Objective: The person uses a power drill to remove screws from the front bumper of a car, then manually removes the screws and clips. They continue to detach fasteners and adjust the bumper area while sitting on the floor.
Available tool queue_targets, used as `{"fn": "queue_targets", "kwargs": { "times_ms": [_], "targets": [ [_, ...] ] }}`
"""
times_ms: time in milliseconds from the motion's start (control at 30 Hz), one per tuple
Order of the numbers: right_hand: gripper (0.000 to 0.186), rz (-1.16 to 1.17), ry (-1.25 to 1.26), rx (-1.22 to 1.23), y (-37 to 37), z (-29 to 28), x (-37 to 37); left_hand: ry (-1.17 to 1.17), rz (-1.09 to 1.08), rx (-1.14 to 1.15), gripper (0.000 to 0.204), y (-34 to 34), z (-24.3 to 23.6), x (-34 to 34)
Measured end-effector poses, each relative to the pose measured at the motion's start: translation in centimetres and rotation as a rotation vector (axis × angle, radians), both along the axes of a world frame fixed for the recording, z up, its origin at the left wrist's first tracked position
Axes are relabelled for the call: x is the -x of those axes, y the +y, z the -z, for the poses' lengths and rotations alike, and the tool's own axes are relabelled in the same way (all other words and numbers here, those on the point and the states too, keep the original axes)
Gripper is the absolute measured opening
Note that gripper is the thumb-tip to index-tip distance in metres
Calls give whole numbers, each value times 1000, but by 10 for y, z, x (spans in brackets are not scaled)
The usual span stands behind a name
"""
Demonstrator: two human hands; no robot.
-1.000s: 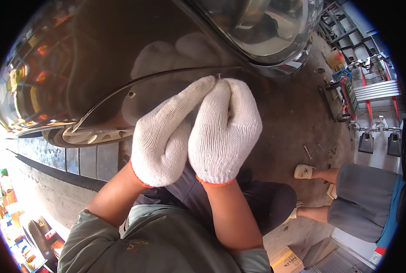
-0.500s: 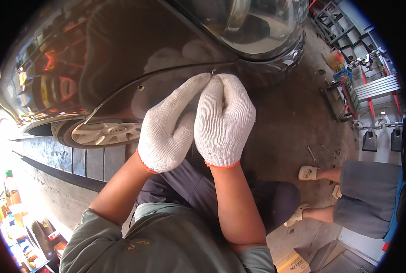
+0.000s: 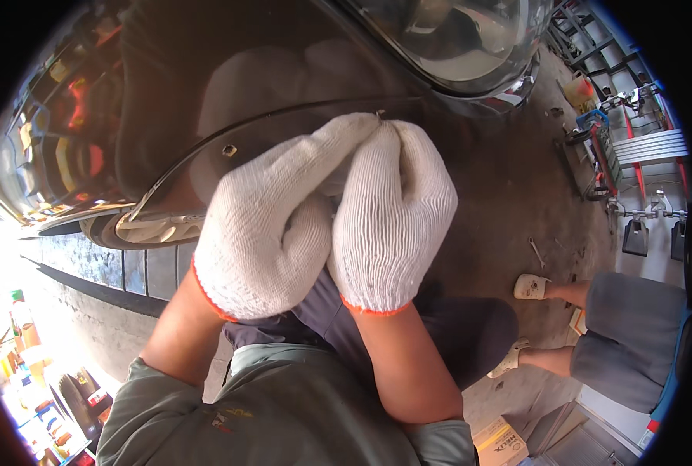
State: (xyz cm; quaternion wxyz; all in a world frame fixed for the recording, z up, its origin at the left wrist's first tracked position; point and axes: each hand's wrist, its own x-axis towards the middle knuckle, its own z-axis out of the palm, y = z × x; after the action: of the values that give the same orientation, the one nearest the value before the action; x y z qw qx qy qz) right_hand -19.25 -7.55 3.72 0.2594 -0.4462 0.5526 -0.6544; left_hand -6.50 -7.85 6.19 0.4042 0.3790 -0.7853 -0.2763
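Both my hands wear white knit gloves with orange cuffs. My left hand point(image 3: 260, 241) and my right hand point(image 3: 392, 210) meet at the fingertips, closed in a pinch. A tiny dark piece point(image 3: 380, 114) pokes out where the tips join; its kind is too small to make out. They are held close to the body panel of a dark brown car point(image 3: 167, 78), just below a curved panel seam point(image 3: 260, 111). Left of my fingers, a small square hole or clip point(image 3: 229, 151) shows in the panel. My gloves hide part of the panel.
The headlight point(image 3: 454, 39) lies beyond my hands. A wheel point(image 3: 152, 227) sits at left. On the floor at right are a wrench point(image 3: 537, 252) and another person's legs point(image 3: 567, 291) in clogs. A carton point(image 3: 501, 443) stands near; racks point(image 3: 648, 147) line the right wall.
My pinched hands appear larger and slightly farther forward against the car. The view has shifted, and my left glove covers more of the wheel. The fingertips stay together.
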Motion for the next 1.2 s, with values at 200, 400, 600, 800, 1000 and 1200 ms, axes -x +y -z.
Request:
{"fn": "queue_targets", "kwargs": {
  "times_ms": [200,400,600,800,1000,1200],
  "targets": [
    [27,-36,-340,-37,2,-3,-9,-122,37,23,63,-2,-20,0],
    [24,-90,37,55,4,2,14,42,82,-84,73,14,-3,1],
    [25,-76,151,87,5,-1,18,69,68,-89,71,15,4,2],
    [19,-24,127,90,4,-4,11,33,39,-50,67,10,5,3],
    [21,-5,3,14,4,-8,3,-10,74,-74,70,3,-3,-2],
    [21,-59,59,64,-1,4,12,-8,109,-78,73,0,-2,-3]
  ]
}}
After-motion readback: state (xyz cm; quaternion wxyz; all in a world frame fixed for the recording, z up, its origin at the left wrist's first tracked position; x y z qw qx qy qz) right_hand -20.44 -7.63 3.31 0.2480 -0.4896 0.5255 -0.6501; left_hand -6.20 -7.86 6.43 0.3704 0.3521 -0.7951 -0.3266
